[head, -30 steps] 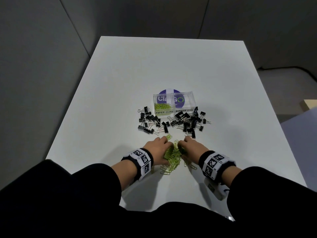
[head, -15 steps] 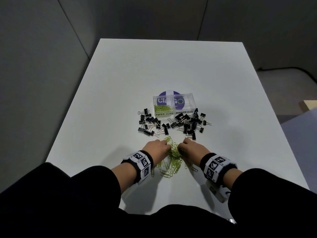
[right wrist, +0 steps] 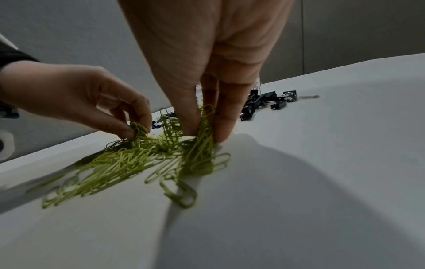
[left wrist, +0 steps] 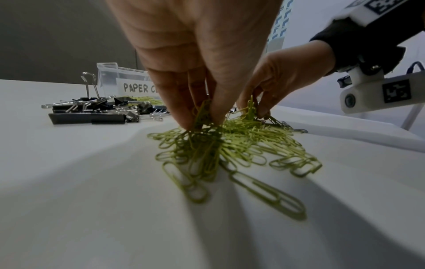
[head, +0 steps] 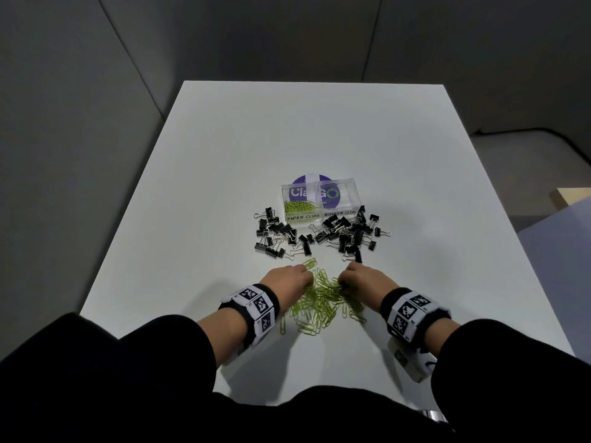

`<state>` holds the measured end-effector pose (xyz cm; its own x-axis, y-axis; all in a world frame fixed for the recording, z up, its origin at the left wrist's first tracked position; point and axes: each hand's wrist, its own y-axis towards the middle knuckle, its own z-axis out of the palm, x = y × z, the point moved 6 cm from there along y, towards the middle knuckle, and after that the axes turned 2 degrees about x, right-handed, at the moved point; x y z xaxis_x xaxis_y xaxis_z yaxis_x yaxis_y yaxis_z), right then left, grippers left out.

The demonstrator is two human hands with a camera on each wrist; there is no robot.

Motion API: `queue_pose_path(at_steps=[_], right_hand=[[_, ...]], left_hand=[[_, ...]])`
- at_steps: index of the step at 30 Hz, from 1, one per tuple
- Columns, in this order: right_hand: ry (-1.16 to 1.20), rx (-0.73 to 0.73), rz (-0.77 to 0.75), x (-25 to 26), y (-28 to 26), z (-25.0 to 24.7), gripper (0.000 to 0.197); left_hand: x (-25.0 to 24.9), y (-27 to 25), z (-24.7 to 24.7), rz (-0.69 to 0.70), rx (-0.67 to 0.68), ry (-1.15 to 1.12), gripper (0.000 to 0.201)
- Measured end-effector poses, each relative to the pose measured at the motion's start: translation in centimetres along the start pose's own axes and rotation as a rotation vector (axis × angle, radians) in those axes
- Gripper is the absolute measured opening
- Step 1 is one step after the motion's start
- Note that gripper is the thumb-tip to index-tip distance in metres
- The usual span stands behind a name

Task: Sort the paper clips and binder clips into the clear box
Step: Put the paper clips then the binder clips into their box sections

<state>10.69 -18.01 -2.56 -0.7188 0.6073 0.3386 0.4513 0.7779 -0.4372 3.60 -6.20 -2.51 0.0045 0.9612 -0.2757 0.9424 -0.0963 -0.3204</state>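
Observation:
A heap of green paper clips point(head: 323, 298) lies on the white table point(head: 319, 139) near its front edge. My left hand point(head: 289, 279) pinches a bunch of them point(left wrist: 202, 116) at the heap's left side. My right hand point(head: 363, 279) pinches another bunch point(right wrist: 204, 125) at the right side. Beyond the heap, black binder clips point(head: 319, 235) lie scattered in front of the clear box point(head: 319, 199). The box has two compartments labelled PAPER CLIPS and BINDER CLIPS. Some green clips point(head: 300, 206) lie in the left compartment.
A purple round sticker shows behind the clear box. The table's left, right and far parts are bare white surface. A wrist camera mount point(left wrist: 377, 94) hangs under my right wrist. Grey walls stand behind the table.
Both hands have stayed on the green heap, closing their fingers on bunches of clips. The heap has spread a little toward the front edge.

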Motion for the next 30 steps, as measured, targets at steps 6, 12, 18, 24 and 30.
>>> queue_pose_path(at_steps=[6, 12, 18, 24, 30], right_hand=[[0.045, -0.050, -0.019, -0.1, -0.4, -0.5, 0.027], [0.096, -0.101, -0.055, 0.2, -1.0, -2.4, 0.025], [0.143, -0.131, -0.095, 0.4, -2.0, -5.1, 0.024], [0.234, -0.302, -0.083, 1.1, -1.2, -11.1, 0.021], [0.311, -0.457, -0.052, 2.9, 4.5, -15.3, 0.023]], left_hand=[[-0.2, 0.1, -0.7, -0.003, -0.015, -0.066, 0.025], [-0.2, -0.4, -3.1, -0.013, -0.090, -0.199, 0.027], [0.4, -1.3, -4.6, -0.032, -0.172, -0.288, 0.026], [1.6, -2.3, -7.1, -0.041, -0.323, -0.350, 0.023], [3.6, -2.4, -12.3, -0.077, -0.472, -0.382, 0.021]])
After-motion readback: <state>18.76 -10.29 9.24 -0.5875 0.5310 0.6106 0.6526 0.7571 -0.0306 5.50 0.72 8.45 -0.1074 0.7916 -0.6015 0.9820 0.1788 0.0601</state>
